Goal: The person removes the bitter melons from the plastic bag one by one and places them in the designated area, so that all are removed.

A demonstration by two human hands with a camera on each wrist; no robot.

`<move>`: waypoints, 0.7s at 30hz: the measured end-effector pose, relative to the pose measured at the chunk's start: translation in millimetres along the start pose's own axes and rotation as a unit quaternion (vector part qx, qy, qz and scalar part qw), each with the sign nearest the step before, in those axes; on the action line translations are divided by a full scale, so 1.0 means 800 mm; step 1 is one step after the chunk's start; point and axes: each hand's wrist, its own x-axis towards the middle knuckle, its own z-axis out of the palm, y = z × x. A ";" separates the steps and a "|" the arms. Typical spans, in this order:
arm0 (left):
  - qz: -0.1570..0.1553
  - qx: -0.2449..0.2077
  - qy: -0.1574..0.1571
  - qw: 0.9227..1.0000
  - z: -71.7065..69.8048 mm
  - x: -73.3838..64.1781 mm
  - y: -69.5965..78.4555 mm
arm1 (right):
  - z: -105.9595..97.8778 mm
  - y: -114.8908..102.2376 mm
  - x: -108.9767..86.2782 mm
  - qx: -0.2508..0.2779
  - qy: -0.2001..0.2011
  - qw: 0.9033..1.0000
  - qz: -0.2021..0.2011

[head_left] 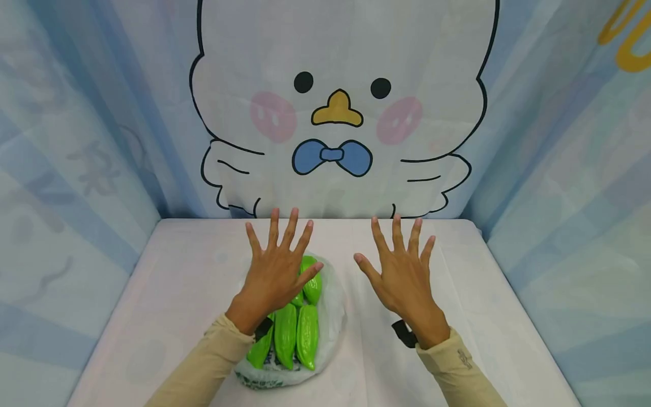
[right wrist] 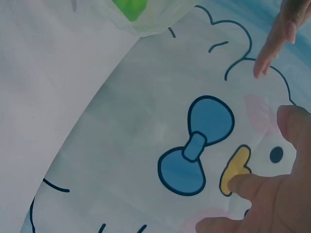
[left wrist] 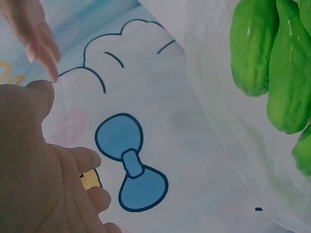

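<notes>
Several glossy, bright green, long pepper-like vegetables (head_left: 307, 338) lie grouped on a crumpled whitish plastic bag (head_left: 331, 333), left of the table's middle. Over the far part of this group my left hand (head_left: 274, 274) is held with fingers straight and spread, hiding some of the vegetables from the head view. My right hand (head_left: 407, 280) is spread the same way, to the right of the bag, over the white tabletop. Both palms face down and away, and neither hand holds anything. In the left wrist view the vegetables (left wrist: 291, 73) show lobed, shiny skin.
The white-covered table (head_left: 193, 271) ends at a back curtain (head_left: 335, 34) printed with a cartoon bird and a blue bow tie. Pale blue patterned curtains hang along the left (head_left: 61, 198) and right (head_left: 569, 226). A black strap (head_left: 404, 333) sits at my right wrist.
</notes>
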 end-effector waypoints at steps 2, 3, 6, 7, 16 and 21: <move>0.000 -0.006 -0.001 1.000 0.000 -0.001 0.000 | 0.001 0.001 -0.001 0.002 0.002 1.000 -0.001; 0.000 -0.009 -0.002 1.000 -0.001 -0.002 0.000 | 0.002 0.001 -0.001 0.006 0.003 1.000 -0.002; 0.001 -0.031 -0.003 1.000 -0.003 -0.005 -0.004 | 0.006 0.002 -0.003 0.033 0.017 0.999 -0.007; 0.002 -0.039 -0.002 0.999 -0.004 -0.006 -0.006 | 0.007 0.002 -0.003 0.051 0.024 0.998 -0.009; -0.013 -0.187 0.038 0.981 -0.008 -0.033 -0.036 | 0.033 -0.005 -0.006 0.223 0.062 0.973 -0.020; -0.029 -0.256 0.082 0.963 0.003 -0.054 -0.056 | 0.052 -0.011 -0.010 0.277 0.051 0.960 -0.007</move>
